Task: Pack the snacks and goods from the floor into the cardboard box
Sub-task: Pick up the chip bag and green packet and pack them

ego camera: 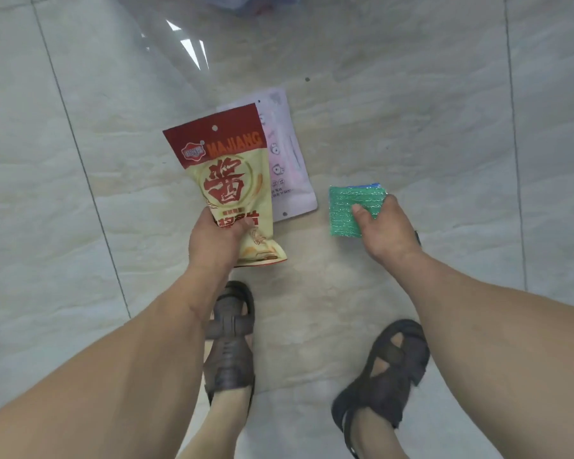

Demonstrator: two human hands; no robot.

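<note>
Soft, even daylight fills the scene. White window glare streaks the glossy floor (411,94) near the top. Tile lines bow toward the edges.

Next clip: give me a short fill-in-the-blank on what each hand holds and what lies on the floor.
1. The left hand grips a snack bag printed with the word ____.
2. The right hand pinches a scouring pad coloured ____.
3. The pale pink packet lies flat on the ____.

Missing words: MAJIANG; green; floor
</note>
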